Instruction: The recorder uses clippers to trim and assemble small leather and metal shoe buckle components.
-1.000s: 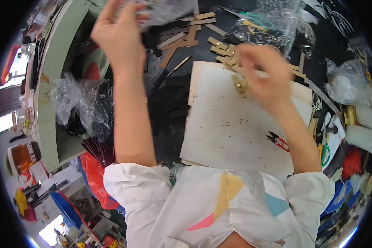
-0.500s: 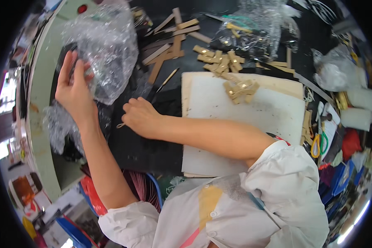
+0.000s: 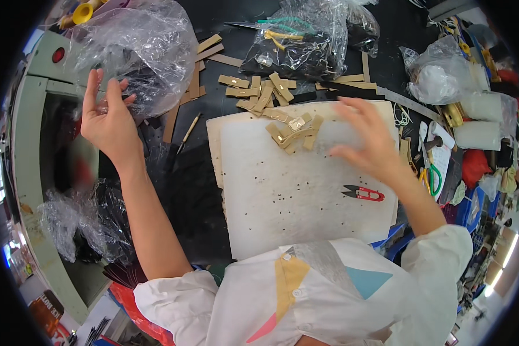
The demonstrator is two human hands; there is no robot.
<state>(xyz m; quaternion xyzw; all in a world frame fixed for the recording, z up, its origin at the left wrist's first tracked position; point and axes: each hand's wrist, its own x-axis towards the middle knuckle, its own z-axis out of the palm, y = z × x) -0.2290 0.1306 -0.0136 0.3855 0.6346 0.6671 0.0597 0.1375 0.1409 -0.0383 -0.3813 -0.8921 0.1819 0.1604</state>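
My left hand [image 3: 111,118] is raised at the near edge of a large clear plastic bag [image 3: 167,40], fingers stretched and apart; whether they touch the film is hard to tell. Above the right side of a white board [image 3: 305,219], my right hand [image 3: 366,138] is open with nothing in it. Closest to it lies a pile of tan strap pieces with shiny metal bits [image 3: 297,130], on the board's far edge. More tan pieces [image 3: 259,92] lie just beyond. Red-handled thread snips [image 3: 363,193] rest on the board below my right hand.
Flat tan strips [image 3: 173,118] and a thin wooden-handled tool [image 3: 189,131] lie left of the board. Farther back is a clear bag of dark items [image 3: 305,52] with scissors on it. A metal ruler [image 3: 412,104] and green-and-yellow-handled scissors [image 3: 434,176] are at the right.
My right hand has swung from the black table at the left over to the right side of the board, its fingers opening. The snips are now uncovered. My left hand stays by the bag.
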